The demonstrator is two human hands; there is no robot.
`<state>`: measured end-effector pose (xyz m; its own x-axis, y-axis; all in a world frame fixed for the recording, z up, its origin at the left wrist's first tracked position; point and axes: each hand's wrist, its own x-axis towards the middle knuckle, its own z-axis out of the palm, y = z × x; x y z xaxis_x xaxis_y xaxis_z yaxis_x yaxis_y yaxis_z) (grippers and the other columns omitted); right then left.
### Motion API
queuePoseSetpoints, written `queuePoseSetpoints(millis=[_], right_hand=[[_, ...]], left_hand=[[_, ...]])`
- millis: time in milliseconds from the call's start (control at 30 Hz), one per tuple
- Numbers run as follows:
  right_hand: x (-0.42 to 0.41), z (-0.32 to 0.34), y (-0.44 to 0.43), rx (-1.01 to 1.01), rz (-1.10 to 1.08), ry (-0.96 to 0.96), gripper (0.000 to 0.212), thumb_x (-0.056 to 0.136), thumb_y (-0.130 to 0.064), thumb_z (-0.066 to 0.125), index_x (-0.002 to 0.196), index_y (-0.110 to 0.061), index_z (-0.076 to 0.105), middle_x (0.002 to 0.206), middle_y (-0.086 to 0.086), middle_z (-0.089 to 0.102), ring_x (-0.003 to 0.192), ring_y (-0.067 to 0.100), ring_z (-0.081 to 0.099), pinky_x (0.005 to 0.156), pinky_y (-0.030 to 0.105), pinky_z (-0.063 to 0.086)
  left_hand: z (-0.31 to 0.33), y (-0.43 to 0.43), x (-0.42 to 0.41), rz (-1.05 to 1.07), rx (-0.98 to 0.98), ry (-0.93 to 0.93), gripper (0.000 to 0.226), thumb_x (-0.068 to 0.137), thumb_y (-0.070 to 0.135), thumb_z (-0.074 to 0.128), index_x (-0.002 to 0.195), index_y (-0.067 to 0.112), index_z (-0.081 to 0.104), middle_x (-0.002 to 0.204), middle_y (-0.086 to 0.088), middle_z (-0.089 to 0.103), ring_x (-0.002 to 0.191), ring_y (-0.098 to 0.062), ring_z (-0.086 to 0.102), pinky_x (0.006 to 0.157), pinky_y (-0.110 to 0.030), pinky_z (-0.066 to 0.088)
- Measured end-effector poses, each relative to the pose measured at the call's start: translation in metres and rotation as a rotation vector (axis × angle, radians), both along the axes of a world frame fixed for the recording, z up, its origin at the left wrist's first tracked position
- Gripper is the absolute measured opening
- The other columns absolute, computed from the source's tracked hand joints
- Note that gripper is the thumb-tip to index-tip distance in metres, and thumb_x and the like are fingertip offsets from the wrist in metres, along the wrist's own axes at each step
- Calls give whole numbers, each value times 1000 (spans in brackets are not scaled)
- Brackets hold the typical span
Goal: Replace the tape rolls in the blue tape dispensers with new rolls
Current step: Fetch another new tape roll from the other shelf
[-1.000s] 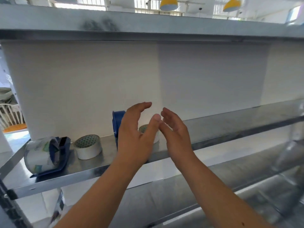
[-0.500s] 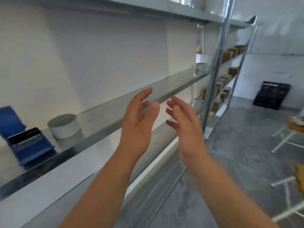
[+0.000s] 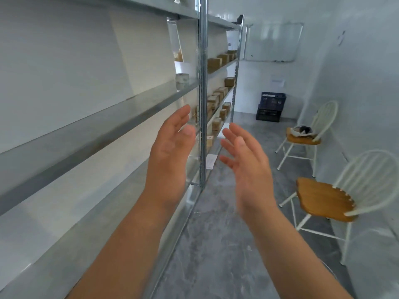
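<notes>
No blue tape dispenser and no tape roll is in view now. My left hand [image 3: 170, 152] and my right hand [image 3: 246, 162] are raised side by side in mid-air, fingers spread, palms half turned toward each other, each holding nothing. They hang in front of the edge of a long metal shelf [image 3: 97, 130] that runs away along the left. A pale roll-like object [image 3: 182, 80] stands at that shelf's far end; what it is I cannot tell.
A metal upright post [image 3: 202, 100] stands just behind my hands. Beyond it, shelves hold several small cardboard boxes [image 3: 218, 98]. Two white chairs with wooden seats, the near chair [image 3: 332, 201] and the far chair [image 3: 306, 137], stand at the right. A dark crate [image 3: 271, 106] sits by the far wall.
The view has swung right along the aisle. The blue dispensers and tape rolls on the shelf have left the frame. Both hands stay raised and empty.
</notes>
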<state>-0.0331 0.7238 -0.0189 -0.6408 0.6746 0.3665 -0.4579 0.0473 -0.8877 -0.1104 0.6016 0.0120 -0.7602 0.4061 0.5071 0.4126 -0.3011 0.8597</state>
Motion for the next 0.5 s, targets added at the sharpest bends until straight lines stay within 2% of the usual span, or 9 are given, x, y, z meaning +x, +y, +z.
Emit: queuePoseSetpoints(millis=[100, 200, 333, 500], right_hand=[[-1, -1, 40, -8, -7, -10, 33, 94, -46, 58, 125, -41, 68, 129, -16, 73, 121, 6, 67, 105, 44, 54], [2, 0, 75, -9, -30, -9, 32, 94, -44, 57, 124, -42, 67, 131, -15, 73, 122, 6, 67, 107, 44, 53], [9, 7, 123, 20, -97, -4, 34, 95, -42, 55, 126, -40, 65, 128, -18, 73, 122, 4, 66, 108, 44, 52], [13, 9, 174, 70, -185, -39, 31, 97, -46, 51, 125, -49, 64, 133, -23, 69, 125, 0, 63, 108, 41, 52]], left_hand=[[0, 39, -2, -13, 23, -10, 36, 89, 63, 54, 124, 57, 61, 136, 29, 64, 132, 1, 57, 115, -43, 46], [1, 78, -4, -42, 51, -19, 38, 89, 63, 53, 124, 53, 62, 131, 29, 67, 129, 1, 60, 114, -43, 47], [1, 133, 0, -93, 77, -14, 50, 91, 64, 50, 138, 45, 57, 142, 16, 64, 132, -3, 59, 113, -46, 46], [-7, 189, -9, -148, 110, -39, 56, 92, 63, 46, 142, 40, 51, 141, 7, 65, 129, -10, 62, 112, -49, 46]])
